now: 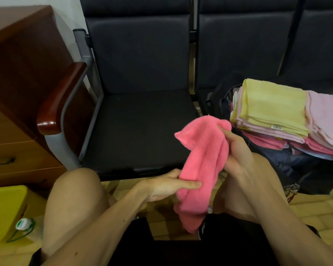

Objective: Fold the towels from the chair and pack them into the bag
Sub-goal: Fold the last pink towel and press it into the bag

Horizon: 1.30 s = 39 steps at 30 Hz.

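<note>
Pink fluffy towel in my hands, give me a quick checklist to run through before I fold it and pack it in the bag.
1. Grip of the left hand on the pink fleece towel: ok, the thumb pinches its lower middle.
2. Grip of the right hand on its upper end: ok, the fingers curl on the cloth.
3. Towel spread flat for folding: not ok, it hangs bunched between the hands.
4. Mouth of the dark fabric bag open: ok, it gapes round the stack.
5. Room left in the bag: cannot tell, the stack of folded yellow and pink towels hides the inside.
</note>
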Each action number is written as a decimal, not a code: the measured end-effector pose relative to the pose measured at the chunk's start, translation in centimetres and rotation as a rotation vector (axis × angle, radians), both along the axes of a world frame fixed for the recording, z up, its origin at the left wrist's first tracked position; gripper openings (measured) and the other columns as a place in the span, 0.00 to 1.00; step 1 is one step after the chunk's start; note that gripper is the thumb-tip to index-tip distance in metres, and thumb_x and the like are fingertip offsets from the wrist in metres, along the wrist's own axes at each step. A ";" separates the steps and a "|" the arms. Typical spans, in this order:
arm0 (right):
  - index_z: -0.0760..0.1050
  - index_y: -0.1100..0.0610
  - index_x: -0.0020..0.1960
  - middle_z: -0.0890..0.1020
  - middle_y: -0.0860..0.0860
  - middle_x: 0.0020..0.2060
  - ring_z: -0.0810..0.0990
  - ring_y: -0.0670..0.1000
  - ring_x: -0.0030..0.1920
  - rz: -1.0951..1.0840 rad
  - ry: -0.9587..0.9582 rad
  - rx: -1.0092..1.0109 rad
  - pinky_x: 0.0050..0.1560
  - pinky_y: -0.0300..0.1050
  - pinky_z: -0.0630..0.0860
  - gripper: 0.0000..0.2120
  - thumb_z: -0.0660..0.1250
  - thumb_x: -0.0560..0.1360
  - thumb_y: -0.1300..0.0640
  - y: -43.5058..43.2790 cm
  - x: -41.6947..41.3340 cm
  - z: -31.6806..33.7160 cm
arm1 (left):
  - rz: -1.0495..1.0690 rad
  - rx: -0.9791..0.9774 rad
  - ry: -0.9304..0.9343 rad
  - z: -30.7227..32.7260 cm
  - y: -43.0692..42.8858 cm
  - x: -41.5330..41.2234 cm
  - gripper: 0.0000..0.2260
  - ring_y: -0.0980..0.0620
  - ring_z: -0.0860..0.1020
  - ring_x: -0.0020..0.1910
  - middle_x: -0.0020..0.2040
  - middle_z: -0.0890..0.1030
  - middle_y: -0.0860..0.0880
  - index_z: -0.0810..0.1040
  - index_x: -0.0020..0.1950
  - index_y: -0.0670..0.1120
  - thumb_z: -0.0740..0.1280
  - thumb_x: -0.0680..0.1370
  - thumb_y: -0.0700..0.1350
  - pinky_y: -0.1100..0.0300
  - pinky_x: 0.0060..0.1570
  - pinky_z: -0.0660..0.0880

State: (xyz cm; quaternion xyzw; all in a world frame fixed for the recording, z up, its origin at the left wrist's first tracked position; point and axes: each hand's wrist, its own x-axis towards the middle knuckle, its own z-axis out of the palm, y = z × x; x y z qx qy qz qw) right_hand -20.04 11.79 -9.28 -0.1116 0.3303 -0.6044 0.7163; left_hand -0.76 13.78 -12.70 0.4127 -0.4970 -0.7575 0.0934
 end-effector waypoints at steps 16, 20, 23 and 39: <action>0.75 0.62 0.66 0.82 0.62 0.59 0.82 0.60 0.59 0.803 0.548 0.227 0.58 0.53 0.79 0.46 0.58 0.66 0.25 4.1 2.8 -1.4 | 0.452 0.261 0.210 3.0 0.6 2.1 0.21 0.39 0.81 0.59 0.58 0.82 0.35 0.79 0.62 0.36 0.68 0.77 0.50 0.46 0.64 0.75; 0.77 0.58 0.64 0.83 0.59 0.57 0.83 0.58 0.58 0.742 0.605 0.177 0.56 0.53 0.80 0.34 0.67 0.68 0.35 4.4 3.3 -1.6 | 0.404 0.137 0.149 2.9 0.5 1.9 0.14 0.43 0.83 0.56 0.56 0.84 0.40 0.83 0.59 0.42 0.67 0.79 0.48 0.49 0.59 0.78; 0.78 0.61 0.62 0.84 0.59 0.56 0.84 0.57 0.55 0.583 0.609 0.166 0.53 0.51 0.81 0.26 0.72 0.69 0.47 4.1 3.2 -2.2 | 0.426 0.101 0.102 2.3 0.5 2.0 0.10 0.45 0.83 0.55 0.55 0.85 0.41 0.83 0.56 0.43 0.66 0.80 0.45 0.52 0.53 0.80; 0.77 0.51 0.42 0.83 0.50 0.38 0.82 0.48 0.41 0.704 0.560 -0.071 0.43 0.42 0.72 0.14 0.78 0.64 0.48 4.6 2.4 -2.2 | 0.759 0.168 0.300 4.7 -1.3 5.1 0.11 0.49 0.81 0.34 0.37 0.80 0.44 0.78 0.42 0.43 0.66 0.80 0.48 0.59 0.35 0.80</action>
